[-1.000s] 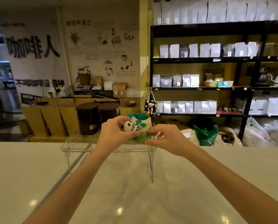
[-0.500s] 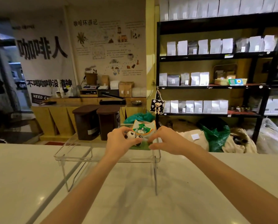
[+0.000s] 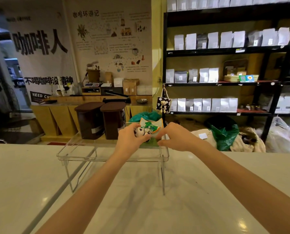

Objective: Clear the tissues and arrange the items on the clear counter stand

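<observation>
A small black-and-white panda figurine (image 3: 139,132) is pinched in the fingers (image 3: 141,137) of the person's left hand (image 3: 129,141), held just in front of a cat-eared ceramic dish (image 3: 155,123) filled with green-wrapped sweets (image 3: 150,127), both at the right end of the clear counter stand (image 3: 76,149). The right hand (image 3: 175,138) reaches in beside the dish, its fingers curled and loosely spread near the rim; whether they touch the dish or the green mat (image 3: 149,143) beneath it cannot be told. The stand sits on the pale bench (image 3: 191,191), its left half bare, and no tissues show on it, so the work appears to be at the arranging stage: settling the figurine next to the dish. The next move likely calls for setting the panda down upright on the stand's top without nudging the dish, the right hand steadying it, then drawing both hands clear. Behind, two brown lidded bins (image 3: 101,119) and shelves of coffee bags (image 3: 225,39) line the shop.
</observation>
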`<state>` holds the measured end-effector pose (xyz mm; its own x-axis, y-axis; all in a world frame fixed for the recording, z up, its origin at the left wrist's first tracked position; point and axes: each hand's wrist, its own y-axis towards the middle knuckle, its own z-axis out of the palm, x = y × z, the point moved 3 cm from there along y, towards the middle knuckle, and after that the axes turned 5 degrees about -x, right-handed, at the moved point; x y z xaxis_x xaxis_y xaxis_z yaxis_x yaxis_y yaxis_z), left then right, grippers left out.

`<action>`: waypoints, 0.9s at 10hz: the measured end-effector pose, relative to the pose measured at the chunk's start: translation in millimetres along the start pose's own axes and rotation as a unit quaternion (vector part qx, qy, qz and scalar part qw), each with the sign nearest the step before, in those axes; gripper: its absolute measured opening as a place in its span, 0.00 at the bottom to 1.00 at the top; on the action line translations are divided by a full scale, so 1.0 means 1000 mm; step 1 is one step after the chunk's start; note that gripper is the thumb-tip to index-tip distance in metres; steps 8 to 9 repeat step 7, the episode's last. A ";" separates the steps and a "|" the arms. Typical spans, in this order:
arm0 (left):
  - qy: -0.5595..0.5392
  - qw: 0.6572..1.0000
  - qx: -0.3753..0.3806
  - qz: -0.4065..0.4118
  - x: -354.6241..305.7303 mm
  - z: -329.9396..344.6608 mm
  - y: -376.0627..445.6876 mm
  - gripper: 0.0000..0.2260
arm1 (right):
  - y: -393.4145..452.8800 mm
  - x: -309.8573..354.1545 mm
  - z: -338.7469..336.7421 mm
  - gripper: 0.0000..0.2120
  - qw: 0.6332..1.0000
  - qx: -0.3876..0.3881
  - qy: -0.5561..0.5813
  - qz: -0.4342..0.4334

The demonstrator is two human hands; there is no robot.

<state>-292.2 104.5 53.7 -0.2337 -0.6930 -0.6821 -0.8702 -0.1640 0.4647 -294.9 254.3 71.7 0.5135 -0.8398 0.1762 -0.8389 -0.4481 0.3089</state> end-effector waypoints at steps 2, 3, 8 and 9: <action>0.003 1.000 0.014 -0.011 -0.004 0.003 0.002 0.23 | 0.001 0.006 0.005 0.12 0.998 -0.005 -0.065 0.024; 0.006 1.000 0.020 -0.009 -0.005 0.003 0.001 0.23 | 0.003 0.006 0.009 0.13 0.996 -0.005 -0.085 0.028; 0.045 0.991 0.120 -0.045 -0.009 -0.017 -0.010 0.32 | -0.023 0.010 -0.017 0.20 0.997 -0.004 0.066 0.046; 0.045 0.991 0.120 -0.045 -0.009 -0.017 -0.010 0.32 | -0.023 0.010 -0.017 0.20 0.997 -0.004 0.066 0.046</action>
